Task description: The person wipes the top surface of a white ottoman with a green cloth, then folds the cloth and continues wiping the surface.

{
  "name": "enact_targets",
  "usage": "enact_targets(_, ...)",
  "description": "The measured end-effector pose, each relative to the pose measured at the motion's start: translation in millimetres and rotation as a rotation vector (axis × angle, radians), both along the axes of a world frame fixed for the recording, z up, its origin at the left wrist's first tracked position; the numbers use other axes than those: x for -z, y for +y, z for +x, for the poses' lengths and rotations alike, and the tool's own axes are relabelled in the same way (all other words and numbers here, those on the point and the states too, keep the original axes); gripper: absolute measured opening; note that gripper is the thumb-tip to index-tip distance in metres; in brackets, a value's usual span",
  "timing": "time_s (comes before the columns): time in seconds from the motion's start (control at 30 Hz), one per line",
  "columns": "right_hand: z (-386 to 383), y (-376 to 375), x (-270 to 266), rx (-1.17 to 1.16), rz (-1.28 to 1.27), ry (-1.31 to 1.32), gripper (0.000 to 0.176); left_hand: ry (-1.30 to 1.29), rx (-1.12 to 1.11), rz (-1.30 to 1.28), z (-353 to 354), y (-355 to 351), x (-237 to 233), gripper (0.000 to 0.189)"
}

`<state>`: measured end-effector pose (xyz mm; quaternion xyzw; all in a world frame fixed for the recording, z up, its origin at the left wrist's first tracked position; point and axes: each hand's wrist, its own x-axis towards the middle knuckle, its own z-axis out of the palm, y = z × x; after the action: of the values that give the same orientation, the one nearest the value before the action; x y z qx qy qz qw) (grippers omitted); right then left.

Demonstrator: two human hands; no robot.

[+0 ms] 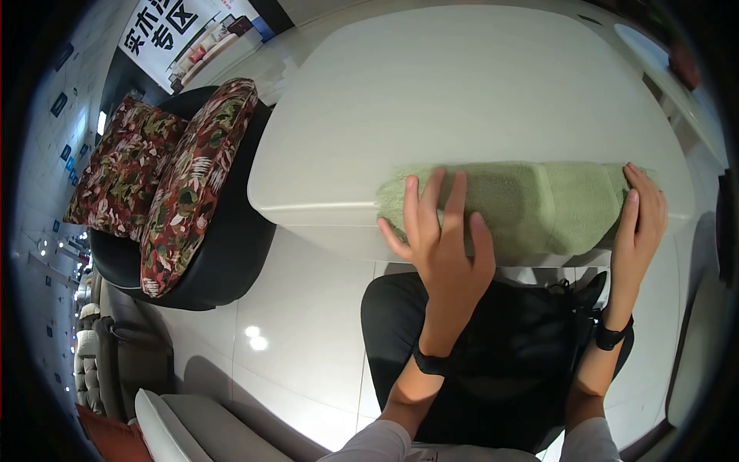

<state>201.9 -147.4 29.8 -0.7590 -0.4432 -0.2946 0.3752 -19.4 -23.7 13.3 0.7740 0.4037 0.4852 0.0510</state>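
A light green towel (573, 204), rolled or folded into a long bundle, lies along the near edge of the white table (462, 92). Across its left end my left hand (450, 246) rests with fingers spread and stretched out, the fingertips on the cloth. My right hand (643, 212) touches the towel's right end, its fingers extended and the thumb apart from them. Neither hand is closed around the cloth. Part of the towel's left end is hidden under my left fingers. Both wrists wear dark bands.
To the left stands a black round-backed chair (258, 254) with two floral cushions (200, 185). A grey sofa (223, 427) is at the lower left. A sign (188, 38) stands at the back left. My legs (500, 346) are below the table edge.
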Motion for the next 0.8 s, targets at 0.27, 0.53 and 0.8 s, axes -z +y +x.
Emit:
enact_targets(0.27,-83.1,15.2,-14.1,-0.297,-0.142,-0.068,0.037,-0.124,-0.238,-0.029,-48.3,36.6,0.9,0.040)
enact_targets(0.53,-20.3,6.1,-2.9,-0.079,0.039,-0.034,0.026,-0.003,-0.066,0.025,-6.0,6.7,1.6,0.041)
enact_targets(0.8,-25.6,1.1,-10.2,-0.059,-0.011,-0.050,0.026,0.025,-0.061,0.015,1.7,-1.6,2.9,0.040)
